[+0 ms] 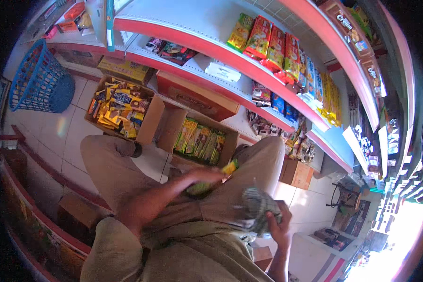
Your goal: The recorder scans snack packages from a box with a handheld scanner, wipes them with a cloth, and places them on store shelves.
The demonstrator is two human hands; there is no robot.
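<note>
Over my lap, my left hand point(207, 176) is closed around a green and yellow packet point(199, 189), whose yellow end sticks out past the fingers. To its right, my right hand point(279, 222) grips a grey checked cloth point(259, 206), partly smeared by motion. An open cardboard box point(229, 149) stands just beyond my knees, with similar green packets point(199, 141) lined up inside. Left of it sits another open cardboard box point(148, 127), heaped with yellow and dark packets point(122, 105).
A blue plastic basket point(42, 84) stands on the tiled floor at the far left. Red-edged shelves point(211, 58) with hanging and stacked packets point(268, 44) run across the front and right. A closed carton point(296, 174) lies beyond my right knee; a red-framed rack point(42, 216) is at left.
</note>
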